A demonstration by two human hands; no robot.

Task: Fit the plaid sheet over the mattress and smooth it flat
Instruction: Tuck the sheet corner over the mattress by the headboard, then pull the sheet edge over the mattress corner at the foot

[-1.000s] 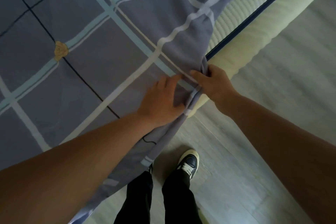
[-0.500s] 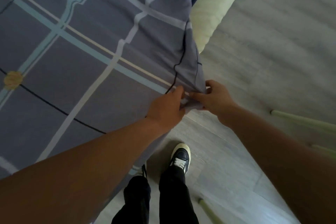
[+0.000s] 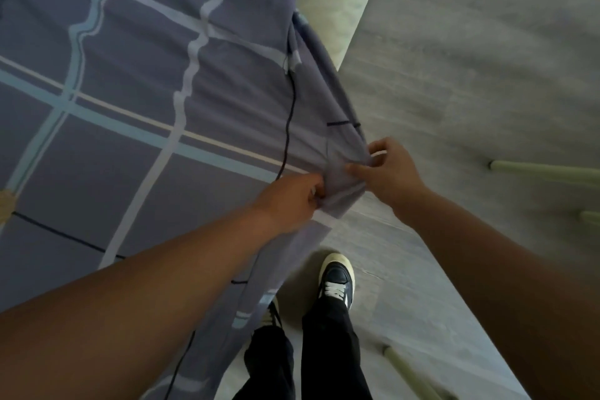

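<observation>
With more pale mattress [image 3: 337, 0] now covered at upper centre, the plaid sheet [image 3: 136, 107] corner is being pinched by left hand [image 3: 289, 201] and right hand [image 3: 389, 172], and is best being drawn down evenly.

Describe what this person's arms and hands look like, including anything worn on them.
Both forearms are bare, with no sleeves in view. The left hand and right hand have no gloves, and no rings, watch or bracelet show. Lower down, black trousers and dark trainers with pale soles are worn.
</observation>
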